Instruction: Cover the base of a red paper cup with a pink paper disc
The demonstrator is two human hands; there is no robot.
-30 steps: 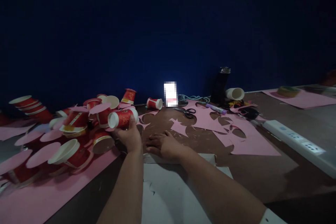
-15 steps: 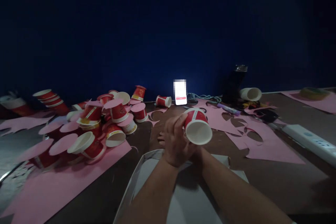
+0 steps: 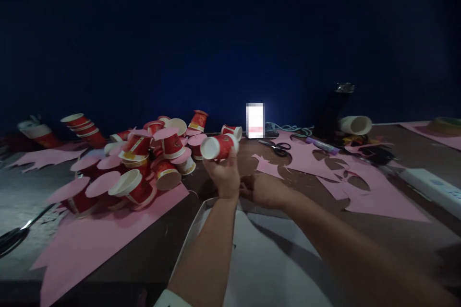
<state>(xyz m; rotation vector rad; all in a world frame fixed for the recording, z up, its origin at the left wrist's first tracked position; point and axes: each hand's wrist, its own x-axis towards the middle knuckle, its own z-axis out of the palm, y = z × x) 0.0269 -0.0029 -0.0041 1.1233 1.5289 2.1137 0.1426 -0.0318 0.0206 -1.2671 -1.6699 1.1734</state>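
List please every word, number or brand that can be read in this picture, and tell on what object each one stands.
None can be read.
Red paper cup held sideways in the left hand: gold print, too blurred.
Pile of red cups: gold and white markings, too small and blurred.
Bright phone screen: pixelated, unreadable.
Power strip: no legible marking.
The right hand rests on the white sheet, which shows no text.
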